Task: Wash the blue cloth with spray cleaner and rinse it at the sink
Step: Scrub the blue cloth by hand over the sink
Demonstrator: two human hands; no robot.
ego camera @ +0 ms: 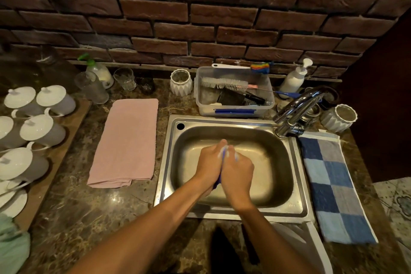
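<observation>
Left hand [210, 163] and right hand [238, 173] pressed together over steel sink [169, 162], both clenched round blue cloth [224, 154]; only slivers of cloth show between fingers, with white foam. Tap [298, 107] at back right, no water visibly running. Spray bottle [97, 71] stands well apart on bench [89, 218], back left. Judgement: cleaner applied, scrubbing under way; rinsing appears left to do
</observation>
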